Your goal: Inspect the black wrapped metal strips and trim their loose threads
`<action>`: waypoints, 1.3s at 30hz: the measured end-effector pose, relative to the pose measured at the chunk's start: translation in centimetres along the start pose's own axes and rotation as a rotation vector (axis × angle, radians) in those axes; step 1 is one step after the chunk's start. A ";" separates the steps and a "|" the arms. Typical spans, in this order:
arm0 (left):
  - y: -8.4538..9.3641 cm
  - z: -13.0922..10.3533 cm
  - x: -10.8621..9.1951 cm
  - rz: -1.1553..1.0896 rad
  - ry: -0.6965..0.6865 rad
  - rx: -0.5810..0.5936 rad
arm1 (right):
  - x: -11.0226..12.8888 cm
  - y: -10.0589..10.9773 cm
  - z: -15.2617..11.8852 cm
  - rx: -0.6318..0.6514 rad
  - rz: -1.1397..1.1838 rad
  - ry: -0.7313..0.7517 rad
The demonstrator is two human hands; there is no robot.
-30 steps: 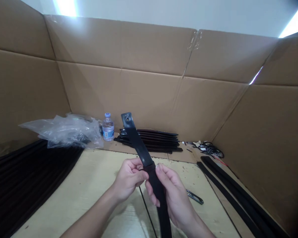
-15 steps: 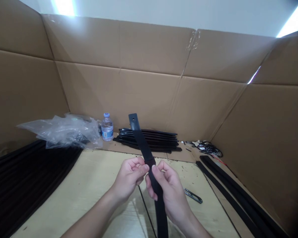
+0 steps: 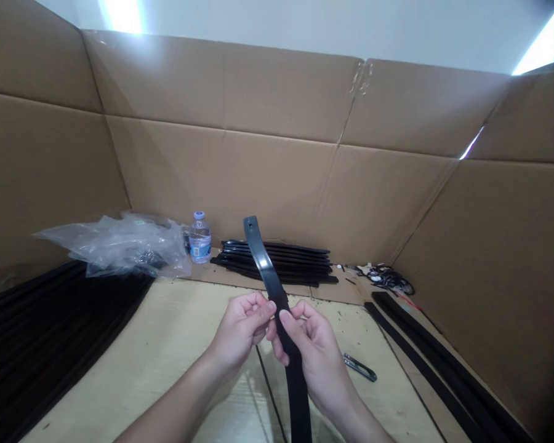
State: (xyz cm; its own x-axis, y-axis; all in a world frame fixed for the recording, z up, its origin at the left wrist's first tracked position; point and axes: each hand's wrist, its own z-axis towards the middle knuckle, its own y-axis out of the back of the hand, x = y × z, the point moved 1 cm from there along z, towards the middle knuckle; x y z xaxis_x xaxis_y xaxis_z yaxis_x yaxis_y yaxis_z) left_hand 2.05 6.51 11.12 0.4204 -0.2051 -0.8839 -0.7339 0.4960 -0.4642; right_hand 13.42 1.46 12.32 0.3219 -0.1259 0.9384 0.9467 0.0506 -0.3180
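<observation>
- While both hands work at mid-frame, the glossy strip (image 3: 261, 258) rises from between them toward the frame's centre, its holed tip uppermost.
- As far as can be judged, the covering is part done: the black sleeve (image 3: 299, 394) wraps the strip from the hands down to the bottom edge, while the length above is bare.
- The left hand (image 3: 240, 326) has thumb and forefinger pinched together at the sleeve's left edge; whether they also grip the thin cord (image 3: 270, 391) below cannot be told.
- The right hand (image 3: 322, 347) is clamped around the sleeve, thumb in front, fingers curled behind.
- Just right of that hand, the small metal tool (image 3: 360, 367) lies untouched on the tabletop (image 3: 175, 351).
- Beyond, at centre, similar dark strips (image 3: 295, 261) lie stacked; more dark lengths (image 3: 425, 351) lie at lower right.
</observation>
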 end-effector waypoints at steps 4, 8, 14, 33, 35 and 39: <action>0.4 0.2 0.0 0.049 -0.019 -0.039 | 0.0 0.5 0.3 -0.009 0.084 -0.064; 0.4 0.3 0.2 0.080 -0.007 -0.086 | 0.5 0.9 0.2 -0.008 0.099 -0.100; -1.1 -0.5 0.0 0.076 0.092 0.052 | 1.4 1.8 -2.2 -0.027 0.062 -0.090; -9.3 -8.4 0.8 0.317 0.039 0.429 | 1.6 2.8 -17.6 -0.153 0.121 -0.215; -9.3 -9.1 0.4 0.320 0.035 0.393 | 0.5 3.2 -19.0 -0.026 0.135 -0.337; -9.0 -9.6 -0.8 0.249 -0.065 0.306 | -1.2 6.3 -22.8 0.106 -0.236 -0.514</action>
State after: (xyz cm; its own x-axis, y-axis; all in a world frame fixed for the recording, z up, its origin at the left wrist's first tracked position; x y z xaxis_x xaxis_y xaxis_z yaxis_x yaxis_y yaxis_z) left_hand 3.16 -5.92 15.40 0.2893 0.0022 -0.9572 -0.6286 0.7546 -0.1882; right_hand 19.21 -20.68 6.07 0.0318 0.3507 0.9359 0.9781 0.1816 -0.1013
